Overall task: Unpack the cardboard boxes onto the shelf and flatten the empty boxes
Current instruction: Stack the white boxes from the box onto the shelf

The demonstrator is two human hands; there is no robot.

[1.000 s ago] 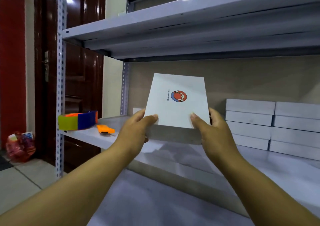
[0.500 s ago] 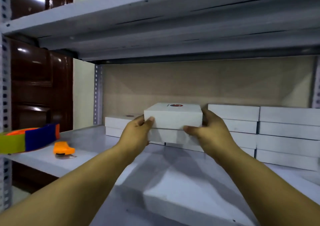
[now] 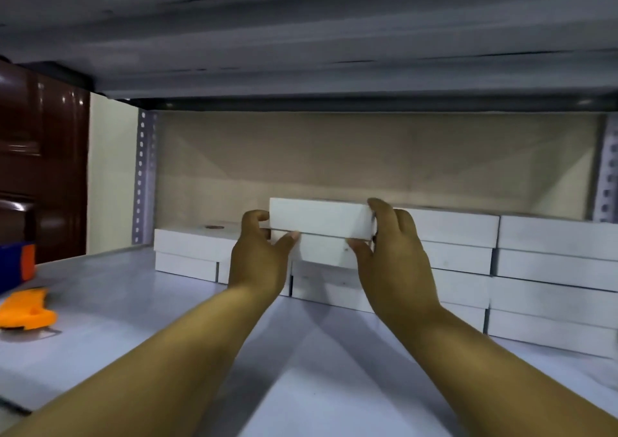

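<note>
A flat white box (image 3: 319,217) lies level on top of a stack of white boxes (image 3: 326,259) at the back of the grey shelf (image 3: 140,289). My left hand (image 3: 259,252) grips its left end, fingers curled round the side and thumb under the front edge. My right hand (image 3: 389,252) grips the right end, fingers over the top corner and thumb at the lower front edge. More stacks of the same white boxes (image 3: 555,269) stand to the right, and a lower stack (image 3: 190,252) stands to the left.
An orange box cutter (image 3: 26,313) lies on the shelf at the left edge, beside a blue and orange tape roll (image 3: 20,261). The upper shelf board (image 3: 301,35) hangs low overhead. A brown door (image 3: 36,169) stands left of the shelf post (image 3: 143,175).
The box went from tilted up in front of me to flat, then moved back onto the middle stack. My view moved closer and lower under the upper shelf.
</note>
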